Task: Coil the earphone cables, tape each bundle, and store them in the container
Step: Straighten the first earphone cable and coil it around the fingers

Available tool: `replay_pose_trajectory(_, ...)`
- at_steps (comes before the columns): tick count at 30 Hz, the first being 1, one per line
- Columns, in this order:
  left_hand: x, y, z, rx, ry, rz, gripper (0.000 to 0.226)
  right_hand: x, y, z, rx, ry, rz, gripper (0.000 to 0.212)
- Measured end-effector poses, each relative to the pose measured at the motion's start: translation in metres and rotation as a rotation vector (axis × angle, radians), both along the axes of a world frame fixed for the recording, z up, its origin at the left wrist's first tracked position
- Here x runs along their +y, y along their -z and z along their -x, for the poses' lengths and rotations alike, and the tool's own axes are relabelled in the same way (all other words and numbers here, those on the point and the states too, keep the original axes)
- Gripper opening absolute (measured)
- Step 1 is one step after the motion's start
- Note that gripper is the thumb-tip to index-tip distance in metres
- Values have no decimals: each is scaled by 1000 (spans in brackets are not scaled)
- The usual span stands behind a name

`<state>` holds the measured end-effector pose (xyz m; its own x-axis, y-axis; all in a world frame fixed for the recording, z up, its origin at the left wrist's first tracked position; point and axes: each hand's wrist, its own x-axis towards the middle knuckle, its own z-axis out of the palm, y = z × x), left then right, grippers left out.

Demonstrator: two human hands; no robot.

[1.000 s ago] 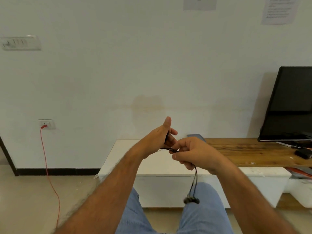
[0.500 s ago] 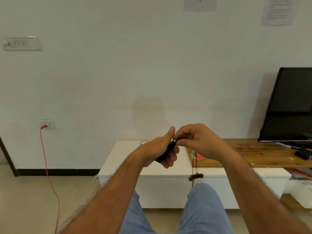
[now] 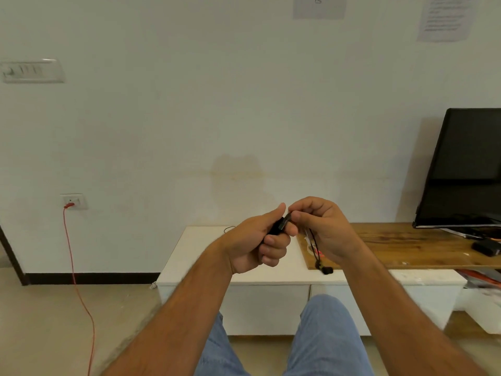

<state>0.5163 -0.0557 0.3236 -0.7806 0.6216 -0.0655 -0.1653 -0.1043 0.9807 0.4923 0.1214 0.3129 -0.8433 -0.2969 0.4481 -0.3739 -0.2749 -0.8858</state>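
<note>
- Since a second ago my right hand [image 3: 318, 229] has come up from 5 o'clock of the left hand [image 3: 259, 241] to about 3 o'clock of it, and the two now meet fingertip to thumb.
- The dangling tail has shortened with that lift: the earbuds [image 3: 325, 270] hung low over my knees a second ago, and now they swing just under the right wrist, at 5 o'clock from the hands.
- I read that as another turn going onto the coil. This cable is mostly wound, I'd judge, with only a short tail left.
- Left hand: fingers curled round the bundle [image 3: 279, 227], thumb up along its top.
- Right hand: thumb and forefinger pinch the cable [image 3: 312, 241] right at the bundle's upper end, other fingers loosely curled.
- The bundle itself is dark, compact and slanted, low at 7 o'clock and high at 1 o'clock; most of it is buried in the left palm, so I can't count its loops.
- The tail is thin and black, running down from the pinch behind the right palm to the earbuds.
- No tape on it that I can see, and no container in view, so taping and storing are both not yet done.
- Another thin black loop [image 3: 230, 228] lies on the white cabinet [image 3: 189, 256] at 10 o'clock from the hands, possibly a second cable; too small to be sure.
</note>
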Motion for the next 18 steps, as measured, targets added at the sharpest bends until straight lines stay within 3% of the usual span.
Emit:
replay_pose_trajectory(13,5,0,1,-51,-38,-342,43,-29,27,-6,-130,18,84,19)
replay_pose_trajectory(18,2,1,5,-76,-80,-450,45,-34,36,-9,-135,54,-1,23)
